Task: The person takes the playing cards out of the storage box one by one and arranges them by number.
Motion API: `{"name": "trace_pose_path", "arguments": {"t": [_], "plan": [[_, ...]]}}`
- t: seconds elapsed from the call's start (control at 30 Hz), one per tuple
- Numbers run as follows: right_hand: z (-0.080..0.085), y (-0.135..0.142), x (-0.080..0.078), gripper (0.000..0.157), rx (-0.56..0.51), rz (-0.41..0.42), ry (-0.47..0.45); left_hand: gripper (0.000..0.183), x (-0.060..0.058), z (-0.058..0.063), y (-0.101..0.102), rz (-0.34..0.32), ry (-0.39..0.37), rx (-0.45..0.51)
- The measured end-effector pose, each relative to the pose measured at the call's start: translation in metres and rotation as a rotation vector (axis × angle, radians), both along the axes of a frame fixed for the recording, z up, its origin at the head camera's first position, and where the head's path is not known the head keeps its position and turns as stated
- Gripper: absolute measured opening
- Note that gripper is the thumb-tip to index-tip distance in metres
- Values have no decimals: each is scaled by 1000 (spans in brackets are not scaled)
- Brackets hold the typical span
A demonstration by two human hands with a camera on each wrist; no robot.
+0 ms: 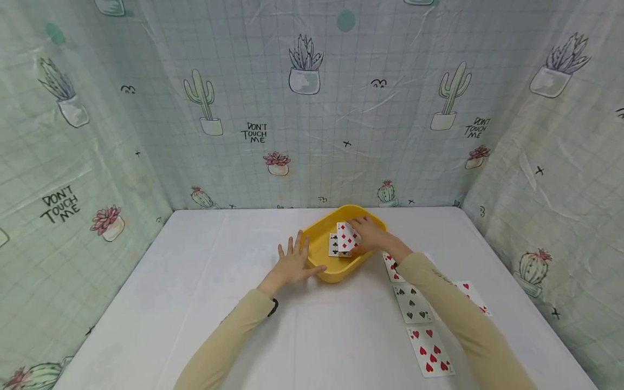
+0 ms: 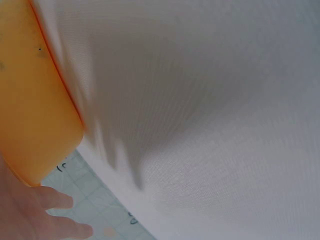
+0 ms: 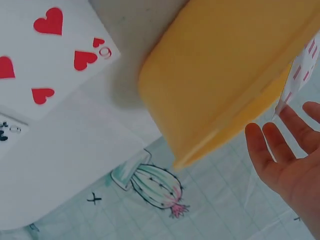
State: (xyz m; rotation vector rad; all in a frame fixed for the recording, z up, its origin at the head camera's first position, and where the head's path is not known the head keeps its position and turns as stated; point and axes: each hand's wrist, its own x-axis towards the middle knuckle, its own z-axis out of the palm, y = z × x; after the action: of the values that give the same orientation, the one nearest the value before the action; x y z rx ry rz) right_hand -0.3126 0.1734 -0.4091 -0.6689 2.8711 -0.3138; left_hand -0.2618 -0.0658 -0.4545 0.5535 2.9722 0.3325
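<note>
A yellow plastic tray [image 1: 318, 253] stands toward the back of the white table. My right hand [image 1: 371, 236] reaches over its right rim and grips a diamonds playing card [image 1: 345, 236] by the edge. That card overlaps a clubs card [image 1: 333, 245] lying on the tray floor. In the right wrist view, fingertips [image 3: 283, 108] meet the lower edge of the diamonds card [image 3: 299, 72]. With fingers spread, my left hand [image 1: 288, 267] rests against the tray's left rim. The left wrist view shows part of that hand [image 2: 30, 215] beside the tray wall [image 2: 35, 100].
Several face-up cards lie at the right of the table, among them a seven of hearts [image 1: 431, 352], a spades card [image 1: 412, 303] and another hearts card [image 1: 469, 292]. My right sleeve [image 1: 453, 303] passes over some of them. Patterned cloth [image 1: 317, 124] hangs behind.
</note>
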Motion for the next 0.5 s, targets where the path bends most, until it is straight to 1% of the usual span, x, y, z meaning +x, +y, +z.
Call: {"name": "trace_pose_path", "arguments": {"t": [0.1,0.33,0.5], "plan": [[6,5,6,90,-9,9,31,99,0,1,0,0,2,-3],[13,18,20,92,3,47,174,99,-2,0,-1,-2,1,-10],[18,28,35,92,-16,52,200,100,-2,-1,-1,-9,6,-19]]}}
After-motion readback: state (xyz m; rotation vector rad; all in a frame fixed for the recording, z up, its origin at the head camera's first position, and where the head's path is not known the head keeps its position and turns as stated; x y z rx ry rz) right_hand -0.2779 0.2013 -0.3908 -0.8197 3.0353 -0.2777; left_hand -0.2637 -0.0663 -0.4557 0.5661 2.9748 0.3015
